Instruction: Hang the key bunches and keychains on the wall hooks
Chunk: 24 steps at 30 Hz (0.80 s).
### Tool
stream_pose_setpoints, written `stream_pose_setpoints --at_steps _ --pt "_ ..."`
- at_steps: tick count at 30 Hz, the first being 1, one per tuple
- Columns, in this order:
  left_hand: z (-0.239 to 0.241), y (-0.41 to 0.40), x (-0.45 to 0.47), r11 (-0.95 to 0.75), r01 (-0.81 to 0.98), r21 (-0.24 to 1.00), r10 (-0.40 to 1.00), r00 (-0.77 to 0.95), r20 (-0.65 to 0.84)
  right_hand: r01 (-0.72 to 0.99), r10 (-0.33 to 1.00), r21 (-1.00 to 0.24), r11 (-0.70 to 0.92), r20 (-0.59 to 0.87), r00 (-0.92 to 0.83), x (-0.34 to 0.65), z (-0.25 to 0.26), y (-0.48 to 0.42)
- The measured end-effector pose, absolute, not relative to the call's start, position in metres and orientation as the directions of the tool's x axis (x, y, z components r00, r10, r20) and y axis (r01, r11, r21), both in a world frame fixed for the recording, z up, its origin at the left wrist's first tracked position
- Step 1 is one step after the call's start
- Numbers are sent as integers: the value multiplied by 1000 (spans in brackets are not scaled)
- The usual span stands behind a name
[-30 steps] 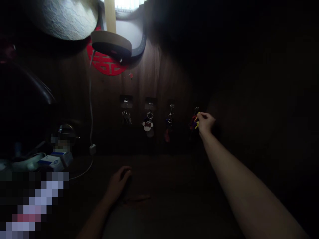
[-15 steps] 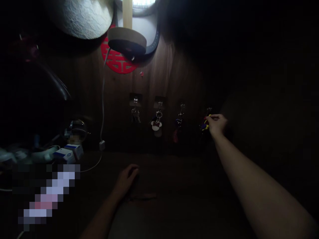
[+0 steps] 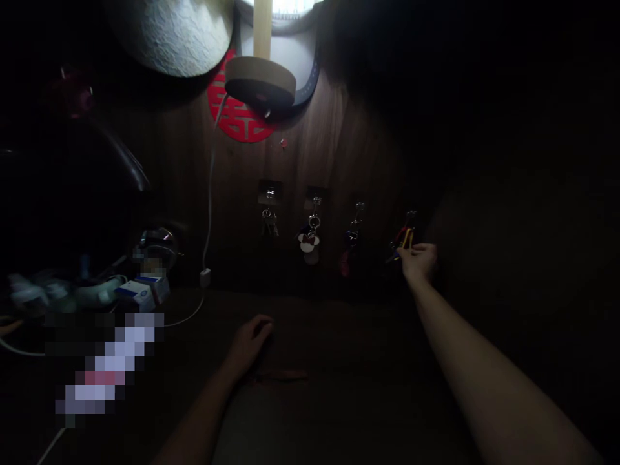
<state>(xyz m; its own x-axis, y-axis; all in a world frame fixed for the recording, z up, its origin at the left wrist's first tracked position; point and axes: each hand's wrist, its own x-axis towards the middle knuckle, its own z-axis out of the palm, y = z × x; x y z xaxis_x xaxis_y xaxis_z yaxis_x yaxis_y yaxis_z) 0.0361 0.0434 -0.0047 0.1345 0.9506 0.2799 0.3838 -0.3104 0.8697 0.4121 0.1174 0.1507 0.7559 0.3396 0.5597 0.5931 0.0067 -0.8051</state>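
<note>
The scene is very dark. My right hand (image 3: 419,260) reaches to the wooden wall and pinches the lower end of a red-and-yellow keychain (image 3: 404,239) that hangs from the rightmost hook. My left hand (image 3: 249,342) rests palm down on the dark surface below, fingers loosely curled, nothing visible in it. Three other key bunches hang in a row to the left: plain keys (image 3: 269,221), a mouse-head charm (image 3: 309,242) and a dark bunch with a red tag (image 3: 349,248).
A lamp base (image 3: 260,82) and a red paper cutout (image 3: 239,119) are on the wall above. A white cable (image 3: 211,194) runs down to a plug. Small boxes (image 3: 140,292) and clutter sit at the left.
My right hand has dropped lower along the rightmost keychain, which now hangs stretched between hook and fingers. The view has shifted slightly left. My left hand has stayed put.
</note>
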Motion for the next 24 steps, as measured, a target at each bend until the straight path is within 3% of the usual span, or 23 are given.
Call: stream_pose_setpoints --at_steps 14,22,24 --pt "-6 43 35 -285 367 886 958 83 274 306 588 -922 238 387 710 346 52 85" --pt "-3 41 34 -280 370 886 959 79 271 115 898 -955 272 295 327 265 10 48" --pt "-4 42 34 -275 355 893 961 64 270 145 925 -947 288 314 216 250 6 36"
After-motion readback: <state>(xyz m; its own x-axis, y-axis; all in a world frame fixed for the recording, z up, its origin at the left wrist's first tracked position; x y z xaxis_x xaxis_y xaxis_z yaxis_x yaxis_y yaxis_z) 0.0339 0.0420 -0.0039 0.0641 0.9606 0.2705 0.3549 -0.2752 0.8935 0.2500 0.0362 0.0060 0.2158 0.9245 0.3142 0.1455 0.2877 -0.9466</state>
